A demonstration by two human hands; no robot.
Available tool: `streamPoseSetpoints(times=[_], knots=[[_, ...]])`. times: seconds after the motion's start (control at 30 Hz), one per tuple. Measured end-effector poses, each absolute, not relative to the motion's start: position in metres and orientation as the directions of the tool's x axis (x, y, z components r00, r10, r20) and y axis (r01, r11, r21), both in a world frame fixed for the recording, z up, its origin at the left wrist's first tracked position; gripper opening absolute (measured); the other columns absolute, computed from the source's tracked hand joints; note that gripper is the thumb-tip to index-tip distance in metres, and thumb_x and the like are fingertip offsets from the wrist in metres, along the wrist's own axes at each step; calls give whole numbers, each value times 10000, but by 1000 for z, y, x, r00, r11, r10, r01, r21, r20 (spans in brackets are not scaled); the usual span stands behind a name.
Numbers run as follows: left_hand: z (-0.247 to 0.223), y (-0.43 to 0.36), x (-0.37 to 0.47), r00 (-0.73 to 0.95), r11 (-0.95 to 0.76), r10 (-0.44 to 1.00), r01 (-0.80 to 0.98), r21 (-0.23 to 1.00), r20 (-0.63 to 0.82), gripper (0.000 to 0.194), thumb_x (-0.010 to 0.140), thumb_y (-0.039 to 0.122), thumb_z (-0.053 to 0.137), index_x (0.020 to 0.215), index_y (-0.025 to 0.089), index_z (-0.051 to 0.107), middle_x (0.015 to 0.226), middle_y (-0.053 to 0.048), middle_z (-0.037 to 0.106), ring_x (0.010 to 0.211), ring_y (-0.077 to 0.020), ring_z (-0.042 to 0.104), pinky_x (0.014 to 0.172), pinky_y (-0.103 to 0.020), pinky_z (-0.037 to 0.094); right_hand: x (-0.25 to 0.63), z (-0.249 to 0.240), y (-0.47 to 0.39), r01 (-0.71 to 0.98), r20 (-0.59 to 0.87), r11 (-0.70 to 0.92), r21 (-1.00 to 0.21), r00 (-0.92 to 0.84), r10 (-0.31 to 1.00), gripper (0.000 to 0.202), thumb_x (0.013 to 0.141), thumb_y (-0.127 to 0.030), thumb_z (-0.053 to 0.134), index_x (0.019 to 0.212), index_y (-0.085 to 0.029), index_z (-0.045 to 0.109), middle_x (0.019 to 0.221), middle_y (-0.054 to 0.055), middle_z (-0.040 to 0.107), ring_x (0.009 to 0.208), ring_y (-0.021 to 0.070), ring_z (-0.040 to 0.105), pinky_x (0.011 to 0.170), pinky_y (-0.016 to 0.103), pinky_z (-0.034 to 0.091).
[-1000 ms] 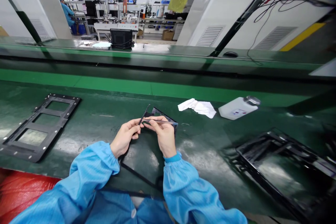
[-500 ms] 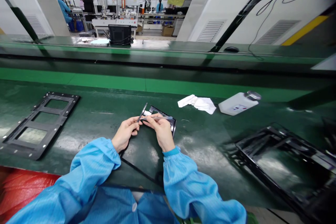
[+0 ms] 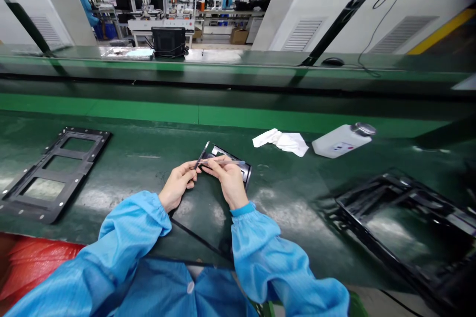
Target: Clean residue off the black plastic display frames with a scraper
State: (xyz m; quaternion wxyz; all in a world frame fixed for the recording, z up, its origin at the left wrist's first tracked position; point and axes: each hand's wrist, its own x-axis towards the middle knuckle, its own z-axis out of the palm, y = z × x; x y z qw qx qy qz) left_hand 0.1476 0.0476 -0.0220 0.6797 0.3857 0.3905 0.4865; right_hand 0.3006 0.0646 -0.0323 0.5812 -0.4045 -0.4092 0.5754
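Observation:
My left hand (image 3: 177, 188) is closed, thumb and fingers pinching a thin dark strip (image 3: 203, 152) that sticks up at a slant. In my right hand (image 3: 229, 182) is a slim silver tool, looking like tweezers (image 3: 235, 162), held nearly level. Its narrow end points left to the strip at my left fingertips. Both hands nearly touch over the green bench. Behind and partly under my right hand is a small black frame (image 3: 247, 172) with pale parts inside; my fingers cover much of it.
Left on the bench (image 3: 130, 178) lies a black panel (image 3: 70, 176) with three windows. Crumpled white wipes (image 3: 286, 141) and a white bottle (image 3: 336, 142) are at the back right. Large black frames (image 3: 372, 228) fill the right side. Red plastic (image 3: 40, 262) shows below the left edge.
The view has shifted slightly, so the background sits higher. My hands keep almost the same pose; the strip and the tweezers have turned only a little.

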Motion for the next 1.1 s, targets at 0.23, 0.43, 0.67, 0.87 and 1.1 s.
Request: streamPoseSetpoints(times=[0.23,0.43,0.67,0.87,1.1], knots=[[-24,46,147,218,218,965,-352,910,-147,365,734,242,681,1088,153,657,879,-32,547,637,-62,407,464,-174,223,300,-30,64,-318,15,11,-948,-9,1000,282,724,-416,783,822,-193,641,890,35,716,947,223,693,924,418,554],[-25,46,145,222,209,965,-344,916,-137,374,737,247,684,1099,158,654,880,-32,549,641,-63,407,466,-170,224,301,-31,63,-312,7,3,-950,-13,1000,288,722,-417,786,819,-188,639,898,42,723,939,221,695,926,421,551],[-25,49,146,238,199,964,-347,917,-120,376,746,254,686,1110,164,650,897,-36,554,643,-64,400,458,-165,220,301,-29,64,-382,8,8,-924,0,1000,257,749,-389,768,839,-186,638,933,57,734,931,224,697,915,432,556],[-24,48,147,234,209,963,-349,914,-131,382,753,252,679,1119,151,643,885,-38,550,640,-65,395,449,-162,217,300,-29,64,-348,3,14,-937,34,999,282,729,-406,779,846,-190,640,911,55,735,912,231,703,877,414,576],[-22,46,147,219,212,966,-351,912,-140,364,754,241,671,1105,149,650,870,-31,537,622,-59,380,441,-161,208,301,-31,64,-314,3,0,-949,-9,1000,266,728,-406,781,818,-197,644,857,32,726,879,213,703,898,416,567]])
